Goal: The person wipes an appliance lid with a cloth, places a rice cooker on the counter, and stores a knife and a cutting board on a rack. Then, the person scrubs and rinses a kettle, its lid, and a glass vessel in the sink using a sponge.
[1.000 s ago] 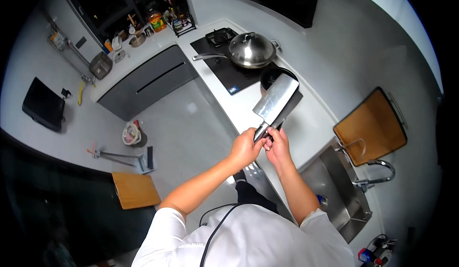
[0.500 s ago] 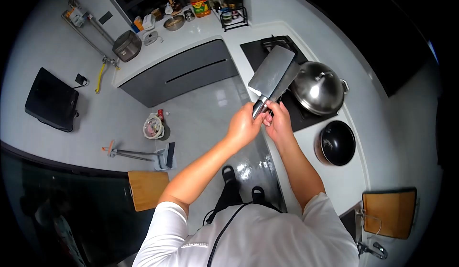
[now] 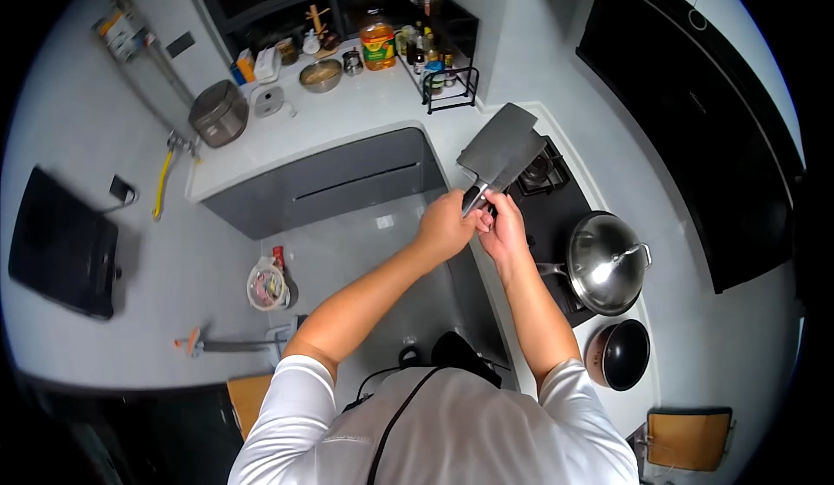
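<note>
Two broad-bladed cleavers are held out in front of me, one overlapping the other, blades pointing up and away. My left hand (image 3: 446, 226) is wrapped round the dark handle of the upper cleaver (image 3: 497, 145). Close beside it, my right hand (image 3: 504, 227) grips the handle of the second cleaver (image 3: 523, 158), whose blade is partly hidden behind the first. The hands touch or nearly touch. To the right of the blades lies the black hob (image 3: 549, 215), and a lidded steel wok (image 3: 605, 263) rests on it.
A black inner pot (image 3: 618, 355) stands beyond the wok. On the far counter are a steel bowl (image 3: 321, 75), an oil bottle (image 3: 378, 44), a wire rack (image 3: 451, 91) and a rice cooker (image 3: 219, 113). A bin (image 3: 268, 284) is on the floor.
My view and body have turned left along the counter. Both cleavers stayed in my hands and moved from over the hob's side towards the corner. The wok and pot now appear lower right.
</note>
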A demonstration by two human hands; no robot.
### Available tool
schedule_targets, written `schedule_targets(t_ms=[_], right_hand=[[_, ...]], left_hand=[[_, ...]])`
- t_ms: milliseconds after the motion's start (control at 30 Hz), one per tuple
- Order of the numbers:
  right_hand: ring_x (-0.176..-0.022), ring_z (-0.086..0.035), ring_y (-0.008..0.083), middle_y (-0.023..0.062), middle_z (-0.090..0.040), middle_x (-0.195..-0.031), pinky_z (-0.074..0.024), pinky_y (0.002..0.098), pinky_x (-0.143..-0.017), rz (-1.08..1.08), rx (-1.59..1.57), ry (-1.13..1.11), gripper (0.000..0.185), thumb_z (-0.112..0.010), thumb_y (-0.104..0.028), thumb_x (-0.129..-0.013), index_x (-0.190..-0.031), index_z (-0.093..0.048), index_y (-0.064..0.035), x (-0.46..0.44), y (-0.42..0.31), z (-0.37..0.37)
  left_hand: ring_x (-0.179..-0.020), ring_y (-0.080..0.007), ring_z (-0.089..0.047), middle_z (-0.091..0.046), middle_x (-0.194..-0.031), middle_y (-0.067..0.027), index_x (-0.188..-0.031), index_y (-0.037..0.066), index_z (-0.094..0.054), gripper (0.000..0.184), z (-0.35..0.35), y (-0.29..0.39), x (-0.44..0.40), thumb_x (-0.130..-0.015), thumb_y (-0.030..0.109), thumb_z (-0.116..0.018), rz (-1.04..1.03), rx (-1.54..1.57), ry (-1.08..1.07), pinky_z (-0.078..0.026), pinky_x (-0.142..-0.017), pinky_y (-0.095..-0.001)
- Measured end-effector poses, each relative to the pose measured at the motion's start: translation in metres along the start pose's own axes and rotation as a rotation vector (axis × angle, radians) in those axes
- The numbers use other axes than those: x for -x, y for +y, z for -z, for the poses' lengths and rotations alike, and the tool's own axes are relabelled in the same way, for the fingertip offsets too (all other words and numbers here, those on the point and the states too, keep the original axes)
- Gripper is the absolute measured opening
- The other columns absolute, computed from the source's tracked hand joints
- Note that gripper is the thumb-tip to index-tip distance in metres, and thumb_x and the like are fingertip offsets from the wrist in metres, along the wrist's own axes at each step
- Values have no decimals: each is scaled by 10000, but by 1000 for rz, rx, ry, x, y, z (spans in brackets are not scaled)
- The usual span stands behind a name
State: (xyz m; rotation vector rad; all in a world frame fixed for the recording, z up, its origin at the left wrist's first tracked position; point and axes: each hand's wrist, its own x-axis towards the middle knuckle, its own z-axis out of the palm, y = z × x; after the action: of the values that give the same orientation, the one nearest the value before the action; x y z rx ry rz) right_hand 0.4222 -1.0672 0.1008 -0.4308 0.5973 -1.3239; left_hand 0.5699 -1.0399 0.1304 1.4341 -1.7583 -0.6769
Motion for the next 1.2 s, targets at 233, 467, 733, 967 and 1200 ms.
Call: schedule_targets(t_ms=[233,467,733,967,1200], right_hand=[[-574,-482,99,25,-597,-800,-353,269,-488,-31,101,32,85,-644,-104,-969,-1010,-573,-80,-121,0,-14],[-617,-535,102,27,-617,-854,-393,271,-525,-101,207,8,194,-627,-244,-1016,-1065,-589,-60,-264,0,-16],[-604,-496,102,38,-636,-885,-374,254,-496,-103,623,145,346,-425,-284,-1074,-1257,-605,-52,-399,-35,-17],[-1002,-681,414,220,-711,-1083,-532,451,-860,768,1828,121,329,-720,-121,-915,-1221,-632,-35,-549,-152,-125],[-1087,-633,362,154,-681,-1089,-542,445,-921,836,2647,174,263,-641,16,-838,-1085,-696,-54,-651,-211,-207]], left_hand=[[-867,-379,-713,-725,-933,-198,-1079,7,-639,285,0,-67,-110,-908,212,-741,-52,64,36,-536,-747,-441],[-844,-388,-705,-720,-906,-202,-1104,18,-657,313,24,-115,-225,-914,243,-761,118,42,9,-539,-768,-431],[-855,-428,-678,-700,-909,-216,-1099,7,-646,321,76,-188,-310,-921,259,-737,153,-70,70,-528,-746,-471],[-926,-442,-678,-704,-966,-234,-1132,2,-632,341,148,-260,-384,-926,255,-728,185,-60,-14,-531,-793,-499],[-896,-418,-692,-716,-968,-212,-1106,4,-639,325,192,-306,-443,-915,246,-740,110,-31,-80,-542,-795,-481]])
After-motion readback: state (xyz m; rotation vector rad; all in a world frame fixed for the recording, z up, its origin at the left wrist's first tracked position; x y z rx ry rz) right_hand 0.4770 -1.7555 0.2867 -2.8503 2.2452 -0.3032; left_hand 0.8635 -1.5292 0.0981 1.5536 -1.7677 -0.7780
